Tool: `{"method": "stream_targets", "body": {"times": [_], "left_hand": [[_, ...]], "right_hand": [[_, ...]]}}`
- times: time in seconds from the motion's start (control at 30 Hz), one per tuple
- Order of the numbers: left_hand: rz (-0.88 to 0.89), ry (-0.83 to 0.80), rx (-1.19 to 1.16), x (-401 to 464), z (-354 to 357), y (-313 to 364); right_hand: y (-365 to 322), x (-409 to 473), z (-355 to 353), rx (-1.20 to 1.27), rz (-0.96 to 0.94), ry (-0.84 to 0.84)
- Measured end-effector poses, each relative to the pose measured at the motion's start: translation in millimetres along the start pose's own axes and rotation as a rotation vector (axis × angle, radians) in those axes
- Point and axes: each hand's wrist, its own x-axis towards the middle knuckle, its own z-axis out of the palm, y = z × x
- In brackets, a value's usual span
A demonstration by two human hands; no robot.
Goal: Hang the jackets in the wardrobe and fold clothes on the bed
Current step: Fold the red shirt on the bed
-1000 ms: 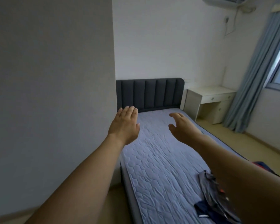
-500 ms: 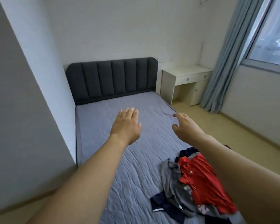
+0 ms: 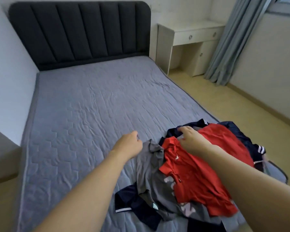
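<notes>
Right hand [image 3: 192,140] fingers touch clothes [image 3: 191,173] (heaped).

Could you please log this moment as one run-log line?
left hand: curled, empty | right hand: on red shirt | clothes pile: unfolded, bed

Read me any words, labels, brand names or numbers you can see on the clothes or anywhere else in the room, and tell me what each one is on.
No readable text anywhere.
Red shirt: a small white chest emblem, a mark rather than letters.
Grey shirt: a pale tag at its hem, too blurred to read.
Navy garment: white stripes only.
White desk: round knobs, no label.
</notes>
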Motion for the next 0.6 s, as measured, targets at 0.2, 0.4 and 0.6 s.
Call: {"method": "stream_targets", "body": {"times": [0.2,0.4,0.6], "left_hand": [[-0.144,-0.603,-0.368,51.7,261.9,-19.0],[-0.134,-0.772,-0.587,64.2,412.2,-21.9],[-0.266,-0.377,-1.043,34.2,451.6,24.9]], "right_hand": [[125.2,91.3,184.8,-0.120,-0.167,-0.163],[151.0,154.7,294.4,-0.446,-0.246,-0.386],[147.2,148.5,290.5,-0.713,-0.472,-0.146]]}}
